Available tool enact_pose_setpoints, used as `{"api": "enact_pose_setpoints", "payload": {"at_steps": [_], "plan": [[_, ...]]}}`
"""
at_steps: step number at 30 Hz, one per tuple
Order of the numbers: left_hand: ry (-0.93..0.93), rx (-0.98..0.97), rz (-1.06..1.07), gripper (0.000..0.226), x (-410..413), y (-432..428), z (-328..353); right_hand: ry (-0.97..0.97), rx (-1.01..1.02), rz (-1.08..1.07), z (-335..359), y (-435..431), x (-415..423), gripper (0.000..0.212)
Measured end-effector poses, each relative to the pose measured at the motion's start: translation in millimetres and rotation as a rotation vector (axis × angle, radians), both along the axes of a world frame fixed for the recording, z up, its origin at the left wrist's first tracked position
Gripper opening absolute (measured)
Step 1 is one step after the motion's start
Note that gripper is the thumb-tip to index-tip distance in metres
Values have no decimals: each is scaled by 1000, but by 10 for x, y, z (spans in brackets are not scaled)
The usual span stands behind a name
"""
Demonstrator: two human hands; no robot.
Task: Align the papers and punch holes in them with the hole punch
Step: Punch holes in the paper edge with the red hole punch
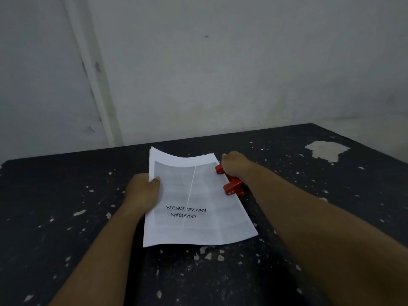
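Observation:
A stack of white papers (194, 202) lies on the dark table (66, 195), its top sheet printed with upside-down text. My left hand (143, 191) grips the stack's left edge, thumb on top, and the far end curls upward. A red hole punch (231, 185) sits against the stack's right edge, the edge tucked into it. My right hand (235, 165) rests on top of the punch, fingers closed over it, hiding most of its handle.
The table's black surface is chipped, with pale flecks and a large bare patch (324, 150) at the far right. A white wall (220, 74) rises directly behind the table's far edge.

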State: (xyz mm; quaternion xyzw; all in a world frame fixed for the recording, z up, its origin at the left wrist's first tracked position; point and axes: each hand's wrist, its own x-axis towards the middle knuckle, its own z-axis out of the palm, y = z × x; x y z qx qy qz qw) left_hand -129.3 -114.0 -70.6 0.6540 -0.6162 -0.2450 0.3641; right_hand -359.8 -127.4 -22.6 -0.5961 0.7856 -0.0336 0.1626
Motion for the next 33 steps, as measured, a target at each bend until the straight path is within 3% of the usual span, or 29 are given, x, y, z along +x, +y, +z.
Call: {"api": "enact_pose_setpoints", "payload": {"at_steps": [22, 33], "plan": [[10, 22, 2, 33, -8, 4, 11, 137, -61, 61, -130, -61, -16, 42], [-70, 36, -14, 35, -17, -15, 30, 137, -50, -69, -232, -143, -50, 56]]}}
